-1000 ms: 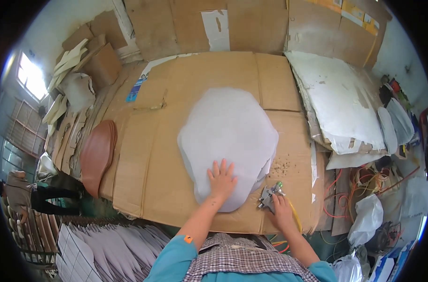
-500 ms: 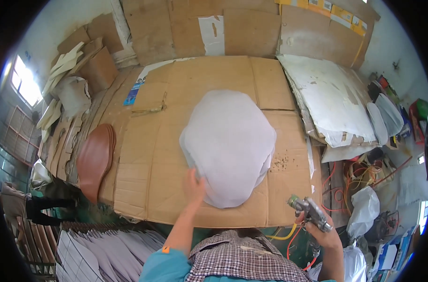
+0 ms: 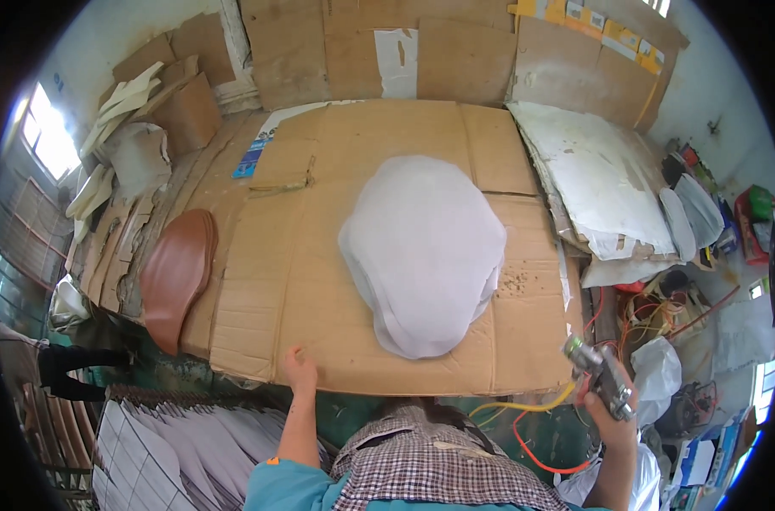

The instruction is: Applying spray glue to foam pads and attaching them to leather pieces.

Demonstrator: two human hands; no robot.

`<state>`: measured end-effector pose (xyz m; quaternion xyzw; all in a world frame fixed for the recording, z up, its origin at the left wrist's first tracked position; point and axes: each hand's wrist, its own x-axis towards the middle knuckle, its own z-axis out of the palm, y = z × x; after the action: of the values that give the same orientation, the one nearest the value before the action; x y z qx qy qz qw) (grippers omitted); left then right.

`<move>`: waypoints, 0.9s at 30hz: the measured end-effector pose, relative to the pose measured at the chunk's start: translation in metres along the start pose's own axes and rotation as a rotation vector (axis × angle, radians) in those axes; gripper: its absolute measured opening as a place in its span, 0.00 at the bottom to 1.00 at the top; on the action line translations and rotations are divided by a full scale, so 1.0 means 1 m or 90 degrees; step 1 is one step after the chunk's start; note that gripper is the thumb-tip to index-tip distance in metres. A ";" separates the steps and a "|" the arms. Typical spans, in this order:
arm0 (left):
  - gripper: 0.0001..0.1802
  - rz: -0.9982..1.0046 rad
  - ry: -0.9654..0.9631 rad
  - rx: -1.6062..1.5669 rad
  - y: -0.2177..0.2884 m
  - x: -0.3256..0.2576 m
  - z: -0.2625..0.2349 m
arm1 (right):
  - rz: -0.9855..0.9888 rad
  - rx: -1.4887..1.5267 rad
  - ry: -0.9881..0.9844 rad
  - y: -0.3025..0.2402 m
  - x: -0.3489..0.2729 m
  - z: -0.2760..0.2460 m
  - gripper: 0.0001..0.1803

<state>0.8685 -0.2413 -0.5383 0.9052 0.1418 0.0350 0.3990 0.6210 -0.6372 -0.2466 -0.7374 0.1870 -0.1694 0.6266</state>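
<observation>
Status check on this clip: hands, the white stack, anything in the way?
Left hand flat on cardboard edge. Right hand grips spray gun, off the table. White stack lies untouched mid-cardboard; nothing on it.

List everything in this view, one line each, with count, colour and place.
White sheet stack: one pile, white, middle of the cardboard top.
Cardboard top: several flattened panels, brown, covering the table.
Brown oval piece: one, reddish brown, left edge of the table.
White boards: a few, white, stained, right of the table.
Cardboard sheets: many, brown, leaning on the back wall.
White cut pieces: a stack, white, lower left.
Hoses: two, yellow and red, running to the spray gun.
Spray gun: one, grey metal, lower right.
Left hand: resting on the cardboard's near edge.
Right hand: gripping the spray gun.
</observation>
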 end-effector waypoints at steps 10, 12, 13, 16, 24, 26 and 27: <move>0.13 0.103 0.039 -0.032 -0.007 0.004 0.020 | 0.010 0.034 0.042 -0.002 -0.022 0.016 0.30; 0.16 0.063 -0.044 0.002 0.017 -0.005 0.019 | 0.004 0.013 0.069 -0.004 -0.027 0.012 0.30; 0.16 0.067 -0.049 0.000 0.022 -0.007 0.026 | -0.004 -0.008 0.093 -0.005 -0.031 0.010 0.30; 0.17 0.369 -0.043 0.091 0.048 -0.013 0.052 | 0.016 0.002 0.075 -0.003 -0.049 0.004 0.31; 0.33 0.623 -0.304 0.317 0.151 -0.059 0.116 | 0.004 0.034 -0.144 -0.004 -0.026 0.012 0.30; 0.35 0.627 -0.325 0.306 0.142 -0.067 0.137 | -0.003 0.072 -0.158 -0.004 -0.029 0.019 0.28; 0.37 0.609 -0.334 0.296 0.135 -0.072 0.142 | 0.026 0.015 -0.127 -0.008 -0.032 0.017 0.28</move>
<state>0.8557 -0.4490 -0.5322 0.9108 -0.3812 -0.0459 0.1519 0.6018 -0.6058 -0.2421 -0.7394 0.1368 -0.0847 0.6538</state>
